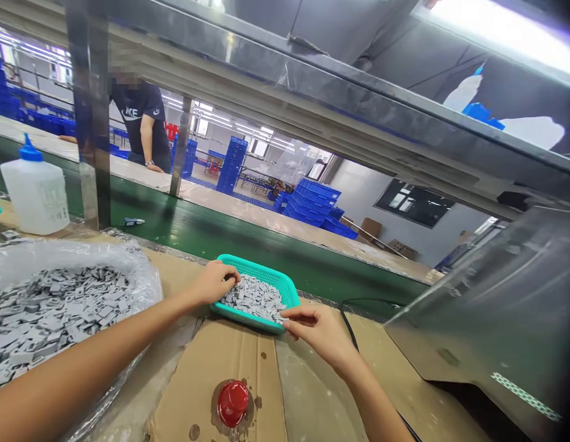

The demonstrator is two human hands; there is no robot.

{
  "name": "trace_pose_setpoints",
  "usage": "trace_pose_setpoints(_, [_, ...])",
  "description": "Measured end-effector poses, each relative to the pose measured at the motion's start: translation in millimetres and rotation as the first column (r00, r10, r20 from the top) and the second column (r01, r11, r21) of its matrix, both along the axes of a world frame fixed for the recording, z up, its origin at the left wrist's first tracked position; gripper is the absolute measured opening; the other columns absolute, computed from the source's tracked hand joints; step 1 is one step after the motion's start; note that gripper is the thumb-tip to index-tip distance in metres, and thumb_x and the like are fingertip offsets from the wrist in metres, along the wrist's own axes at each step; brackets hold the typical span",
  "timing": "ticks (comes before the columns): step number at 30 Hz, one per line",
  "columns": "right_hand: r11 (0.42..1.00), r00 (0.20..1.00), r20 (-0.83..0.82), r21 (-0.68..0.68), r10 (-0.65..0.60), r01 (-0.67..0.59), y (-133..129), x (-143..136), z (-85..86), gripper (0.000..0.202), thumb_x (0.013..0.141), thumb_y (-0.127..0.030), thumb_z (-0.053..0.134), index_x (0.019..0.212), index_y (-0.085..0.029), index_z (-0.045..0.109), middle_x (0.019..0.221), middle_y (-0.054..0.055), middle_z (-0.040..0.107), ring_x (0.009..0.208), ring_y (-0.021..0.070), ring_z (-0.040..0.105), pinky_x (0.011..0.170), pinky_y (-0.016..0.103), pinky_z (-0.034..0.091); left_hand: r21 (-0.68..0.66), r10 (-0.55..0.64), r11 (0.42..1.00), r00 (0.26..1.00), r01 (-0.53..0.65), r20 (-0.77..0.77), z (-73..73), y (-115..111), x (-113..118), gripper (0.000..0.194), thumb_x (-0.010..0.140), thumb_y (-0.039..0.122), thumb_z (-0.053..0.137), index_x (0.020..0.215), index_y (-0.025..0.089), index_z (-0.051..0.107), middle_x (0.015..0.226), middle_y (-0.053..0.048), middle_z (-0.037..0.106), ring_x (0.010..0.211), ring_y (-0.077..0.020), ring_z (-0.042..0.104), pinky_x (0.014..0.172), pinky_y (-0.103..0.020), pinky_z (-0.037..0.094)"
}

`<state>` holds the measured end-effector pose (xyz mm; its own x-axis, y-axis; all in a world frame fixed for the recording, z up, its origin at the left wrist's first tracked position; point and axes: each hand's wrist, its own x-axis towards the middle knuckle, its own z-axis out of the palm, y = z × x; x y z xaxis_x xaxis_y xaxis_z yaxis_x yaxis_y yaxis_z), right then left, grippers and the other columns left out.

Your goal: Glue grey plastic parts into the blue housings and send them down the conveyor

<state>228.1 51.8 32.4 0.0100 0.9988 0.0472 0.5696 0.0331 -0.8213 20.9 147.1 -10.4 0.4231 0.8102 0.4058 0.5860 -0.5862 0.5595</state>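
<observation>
A turquoise plastic basket [292, 288] holds a heap of small grey plastic parts [255, 298]. At its left side, my left hand [215, 282] reaches over the rim, fingers curled and closed down by the parts; what the fingertips hold is hidden. My right hand [322, 334] is at the basket's right front corner. Its thumb and fingertips come together around a small grey plastic part at the heap's edge. In front of the basket, a red cup-shaped object [233, 402] sits on a flat cardboard sheet [215, 362], with wet spots around it.
A clear plastic bag [149, 276] full of similar grey parts lies open at left. Behind it stands a white bottle with blue nozzle [36, 190]. A green conveyor belt [197, 227] runs behind the bench. A metal panel [488, 307] borders the right; another person [144, 123] stands across.
</observation>
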Motion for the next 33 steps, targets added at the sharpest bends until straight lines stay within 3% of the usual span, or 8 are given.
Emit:
trace_pose_setpoints(8, [0.974, 0.964, -0.186, 0.081, -0.191, 0.209, -21.0, 20.6, -20.5, 0.021, 0.057, -0.032, 0.066, 0.068, -0.015, 0.061, 0.054, 0.001, 0.060, 0.049, 0.0150, 0.057, 0.052, 0.027, 0.049, -0.003, -0.003, 1.000, 1.000, 0.003, 0.008, -1.7, 0.4, -0.9, 0.027, 0.072, 0.018, 0.038, 0.073, 0.022, 0.065, 0.078, 0.001, 0.068, 0.082, -0.0184, 0.058, 0.083, -0.030, 0.039])
trace_pose_setpoints(17, [0.947, 0.908, -0.332, 0.102, -0.257, 0.305, -18.7, 26.6, -39.4, 0.034, 0.053, -0.038, 0.071, 0.073, -0.012, 0.061, 0.053, 0.004, 0.061, 0.047, 0.0158, 0.057, 0.051, 0.029, 0.050, 0.002, 0.014, 1.000, 1.000, -0.014, -0.006, -2.6, 0.0, -1.2, 0.027, 0.073, 0.019, 0.038, 0.078, 0.022, 0.065, 0.080, 0.001, 0.069, 0.085, -0.0198, 0.056, 0.075, -0.029, 0.042])
trace_pose_setpoints(27, [0.948, 0.899, -0.323, 0.011, -0.297, 0.317, -19.9, 22.1, -33.6, 0.035, 0.047, -0.037, 0.074, 0.066, -0.011, 0.060, 0.052, 0.003, 0.061, 0.046, 0.0150, 0.058, 0.050, 0.028, 0.051, 0.005, -0.001, 1.000, 1.000, 0.001, -0.021, -2.0, 0.2, -2.1, 0.027, 0.073, 0.020, 0.037, 0.076, 0.021, 0.065, 0.079, 0.000, 0.068, 0.083, -0.0200, 0.057, 0.071, -0.029, 0.042])
trace_pose_setpoints(33, [0.967, 0.926, -0.289, 0.007, -0.243, 0.256, -29.9, 14.0, -23.5, 0.025, 0.055, -0.033, 0.070, 0.066, -0.013, 0.059, 0.052, -0.001, 0.056, 0.048, 0.0111, 0.053, 0.050, 0.023, 0.046, 0.021, 0.008, 1.000, 1.000, -0.008, -0.018, -2.8, 1.1, -2.9, 0.028, 0.071, 0.017, 0.039, 0.084, 0.021, 0.063, 0.072, 0.001, 0.067, 0.077, -0.0179, 0.058, 0.071, -0.027, 0.041])
